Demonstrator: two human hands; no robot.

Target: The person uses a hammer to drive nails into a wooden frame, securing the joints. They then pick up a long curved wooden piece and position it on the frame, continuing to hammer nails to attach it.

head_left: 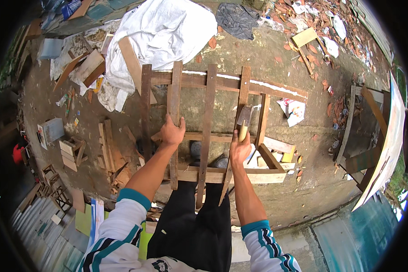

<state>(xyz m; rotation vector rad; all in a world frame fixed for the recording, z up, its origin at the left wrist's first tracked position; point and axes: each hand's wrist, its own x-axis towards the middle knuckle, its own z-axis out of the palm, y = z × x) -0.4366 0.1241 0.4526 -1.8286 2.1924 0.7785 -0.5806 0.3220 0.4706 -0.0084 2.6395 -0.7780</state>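
A brown wooden slatted frame stretches in front of my legs, with several slats across its rails. My left hand is closed around the second slat from the left. In my right hand is a flat-bladed hand tool, its pale yellow handle pointing away from me and its metal blade at the far end. The same hand lies against the right slat; whether its fingers also wrap that slat is hidden. A white strip runs along the far rail.
A white sheet and loose boards lie beyond the frame to the left. Wood offcuts sit under its right end. A small wooden stool is at left; a leaning panel stands at right. Dry leaves litter the far right.
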